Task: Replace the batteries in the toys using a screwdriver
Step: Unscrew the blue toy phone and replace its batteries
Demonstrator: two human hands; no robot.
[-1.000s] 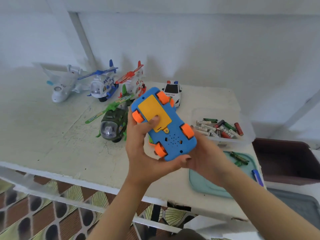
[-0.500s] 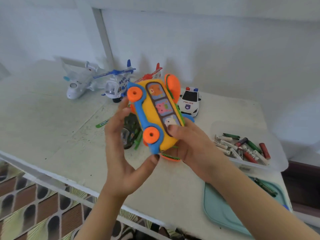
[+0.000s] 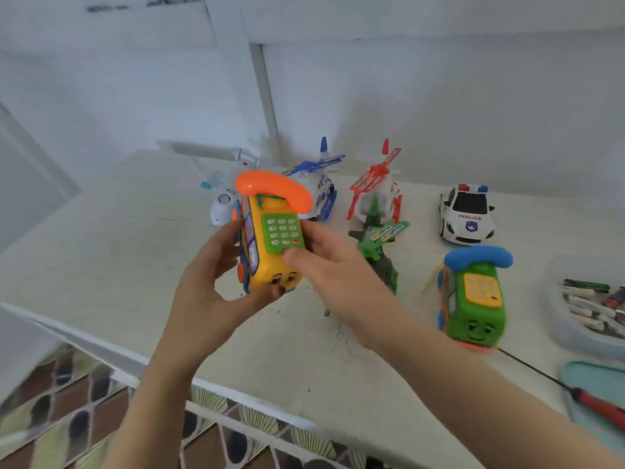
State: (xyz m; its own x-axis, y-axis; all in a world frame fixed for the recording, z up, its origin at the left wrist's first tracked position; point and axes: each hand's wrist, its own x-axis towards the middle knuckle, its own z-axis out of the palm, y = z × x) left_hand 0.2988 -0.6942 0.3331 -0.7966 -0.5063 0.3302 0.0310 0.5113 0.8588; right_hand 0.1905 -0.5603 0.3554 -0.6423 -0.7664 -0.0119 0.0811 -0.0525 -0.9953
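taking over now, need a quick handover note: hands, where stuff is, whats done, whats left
Left hand and right hand both grip the yellow phone toy above the table, right thumb on its keypad.
Screwdriver handle on the teal tray; batteries in the clear tub.
Done: cannot tell, battery cover hidden.
Left: unclear; green phone toy stands on the table.

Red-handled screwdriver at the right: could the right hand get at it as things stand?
Likely yes, once freed: the right hand grips the yellow phone toy, but the screwdriver lies uncovered on that side, nothing over it.
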